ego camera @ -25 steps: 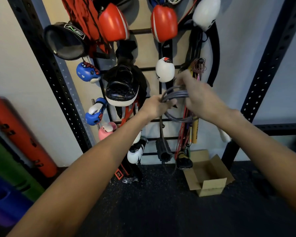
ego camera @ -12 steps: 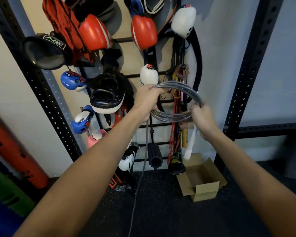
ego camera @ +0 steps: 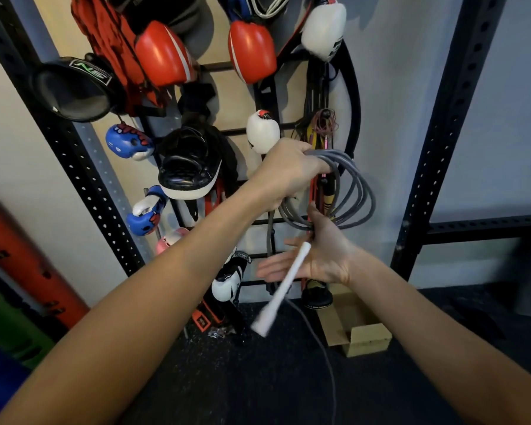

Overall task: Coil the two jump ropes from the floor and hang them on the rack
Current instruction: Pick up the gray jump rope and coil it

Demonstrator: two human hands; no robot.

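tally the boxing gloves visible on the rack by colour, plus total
Red: 2
White: 2
Blue: 2
Pink: 1, partly hidden behind the left arm
Black and white: 1
Total: 8 gloves in view; others may be hidden.

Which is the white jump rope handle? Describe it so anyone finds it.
Start at the black wire wall rack of boxing gloves. Below the grey coiled rope, across the open right hand, slants the thin white plastic handle: the only straight white stick, unlike the rounded gloves.
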